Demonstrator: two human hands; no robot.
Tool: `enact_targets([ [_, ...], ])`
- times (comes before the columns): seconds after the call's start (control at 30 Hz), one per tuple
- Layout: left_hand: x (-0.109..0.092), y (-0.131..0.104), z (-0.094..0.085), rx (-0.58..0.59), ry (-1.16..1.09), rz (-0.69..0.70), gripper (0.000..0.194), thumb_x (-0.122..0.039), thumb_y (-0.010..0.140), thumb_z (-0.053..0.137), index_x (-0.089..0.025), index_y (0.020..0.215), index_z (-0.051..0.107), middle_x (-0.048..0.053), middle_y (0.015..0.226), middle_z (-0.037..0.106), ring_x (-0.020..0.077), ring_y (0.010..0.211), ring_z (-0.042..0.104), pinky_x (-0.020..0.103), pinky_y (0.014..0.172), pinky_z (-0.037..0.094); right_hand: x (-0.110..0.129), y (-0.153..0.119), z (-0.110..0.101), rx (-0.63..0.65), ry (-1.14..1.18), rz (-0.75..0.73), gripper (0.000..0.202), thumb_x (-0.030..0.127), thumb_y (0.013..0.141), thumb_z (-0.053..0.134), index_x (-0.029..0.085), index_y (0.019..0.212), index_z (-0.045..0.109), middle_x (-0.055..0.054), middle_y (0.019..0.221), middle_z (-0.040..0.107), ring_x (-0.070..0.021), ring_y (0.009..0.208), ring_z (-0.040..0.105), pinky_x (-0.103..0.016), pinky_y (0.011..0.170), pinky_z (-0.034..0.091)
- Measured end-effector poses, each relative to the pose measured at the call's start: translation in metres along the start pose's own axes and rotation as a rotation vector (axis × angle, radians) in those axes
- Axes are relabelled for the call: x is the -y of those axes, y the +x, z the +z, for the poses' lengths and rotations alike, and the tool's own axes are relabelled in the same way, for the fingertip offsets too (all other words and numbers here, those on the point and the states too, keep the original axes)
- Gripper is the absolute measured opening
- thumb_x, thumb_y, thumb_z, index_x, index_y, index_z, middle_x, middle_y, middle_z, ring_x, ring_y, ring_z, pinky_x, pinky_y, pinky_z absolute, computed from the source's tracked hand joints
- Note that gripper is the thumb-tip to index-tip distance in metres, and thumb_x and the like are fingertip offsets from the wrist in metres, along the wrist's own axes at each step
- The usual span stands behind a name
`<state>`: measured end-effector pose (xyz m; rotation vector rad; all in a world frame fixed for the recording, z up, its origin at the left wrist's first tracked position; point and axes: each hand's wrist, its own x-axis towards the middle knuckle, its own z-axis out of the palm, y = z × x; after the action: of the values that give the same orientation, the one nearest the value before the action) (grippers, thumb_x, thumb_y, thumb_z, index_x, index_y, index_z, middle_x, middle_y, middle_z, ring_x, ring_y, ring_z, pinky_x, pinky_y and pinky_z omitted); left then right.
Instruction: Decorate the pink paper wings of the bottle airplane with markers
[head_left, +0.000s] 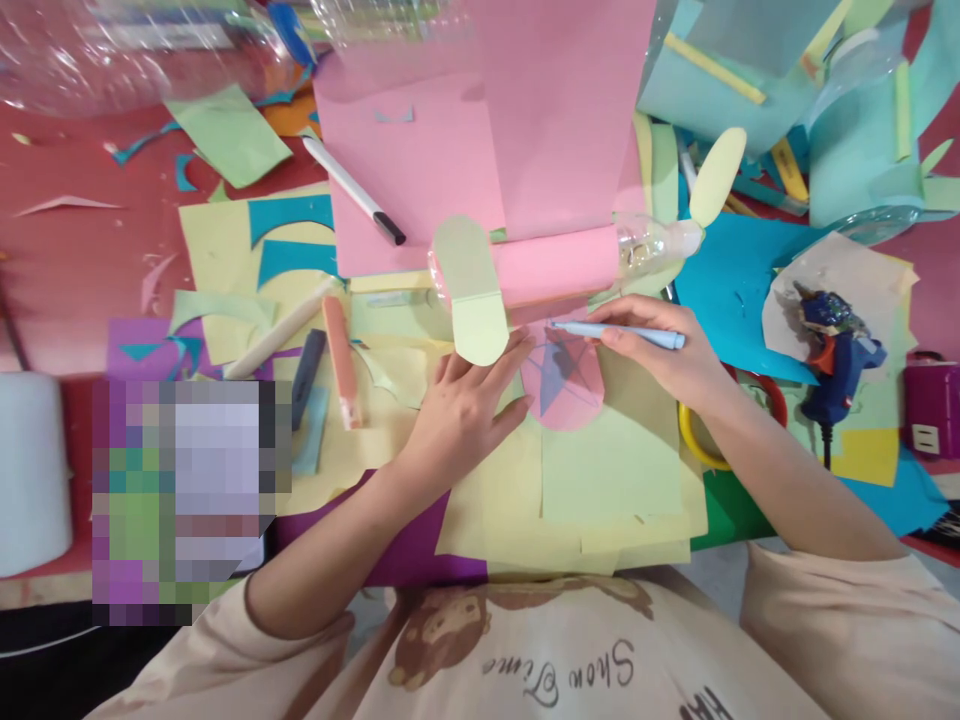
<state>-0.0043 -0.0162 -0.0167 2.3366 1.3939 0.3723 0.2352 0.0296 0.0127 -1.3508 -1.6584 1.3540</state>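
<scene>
One pink paper circle (579, 402) is lying between the two hands, bearing one drawn star (556, 375) that is showing blue shading. The right hand (667, 350), at the circle's right, is pinching one light blue marker (651, 336) between thumb and fingers; its tip is pointing at the star's upper part, though whether it is touching cannot be told. The left hand (466, 408) is resting palm down at the circle's left edge, fingers slightly spread, thumb apart. Just beyond the circle, one bottle wrapped in pink paper (559, 265) is lying sideways, bearing one rounded pale green strip (478, 320) across its left end and one pale green oval (718, 178) at its right end. Left of the circle, one orange marker (341, 355) and one dark blue marker (307, 375) are lying; one white pen (352, 187) is resting farther up. Right of the circle, one blue glue gun (846, 375) is lying past two ring handles, one yellow handle (702, 456) and one red handle (778, 398). One pale green sheet (615, 475) is showing below the circle.
</scene>
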Motion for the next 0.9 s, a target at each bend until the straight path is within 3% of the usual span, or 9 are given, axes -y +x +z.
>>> enact_targets([
  [0.27, 0.0, 0.0, -0.001, 0.005, 0.004, 0.0, 0.047, -0.028, 0.093, 0.05, -0.021, 0.139, 0.043, 0.01, 0.144, 0.051, 0.0308, 0.123, 0.054, 0.044, 0.095, 0.043, -0.001, 0.011, -0.002, -0.033, -0.04, -0.015, 0.013, 0.033, 0.083, 0.068, 0.021, 0.084, 0.07, -0.003, 0.084, 0.071, -0.0142, 0.074, 0.063, -0.026, 0.062, 0.047],
  [0.43, -0.001, 0.001, -0.002, 0.003, 0.013, -0.006, 0.047, -0.028, 0.093, 0.05, -0.02, 0.139, 0.044, 0.01, 0.143, 0.052, 0.0309, 0.122, 0.055, 0.044, 0.094, 0.044, -0.002, 0.011, -0.001, -0.022, -0.077, -0.041, 0.015, 0.034, 0.084, 0.068, 0.02, 0.087, 0.071, -0.002, 0.084, 0.071, -0.0138, 0.073, 0.061, -0.026, 0.061, 0.044],
  [0.7, -0.001, 0.0, -0.002, 0.005, 0.018, -0.001, 0.048, -0.027, 0.092, 0.051, -0.022, 0.139, 0.043, 0.009, 0.143, 0.051, 0.031, 0.124, 0.054, 0.045, 0.096, 0.044, -0.004, 0.011, -0.005, 0.024, -0.083, -0.014, 0.016, 0.037, 0.083, 0.068, 0.021, 0.082, 0.073, -0.003, 0.083, 0.072, -0.0161, 0.074, 0.064, -0.029, 0.064, 0.047],
  [0.9, 0.0, 0.0, -0.002, 0.003, 0.019, 0.001, 0.048, -0.027, 0.092, 0.051, -0.021, 0.139, 0.043, 0.01, 0.144, 0.051, 0.0312, 0.124, 0.053, 0.045, 0.096, 0.044, -0.002, 0.011, -0.002, -0.021, -0.051, -0.019, 0.017, 0.039, 0.082, 0.068, 0.022, 0.086, 0.072, -0.003, 0.087, 0.072, -0.0165, 0.076, 0.065, -0.03, 0.066, 0.05],
])
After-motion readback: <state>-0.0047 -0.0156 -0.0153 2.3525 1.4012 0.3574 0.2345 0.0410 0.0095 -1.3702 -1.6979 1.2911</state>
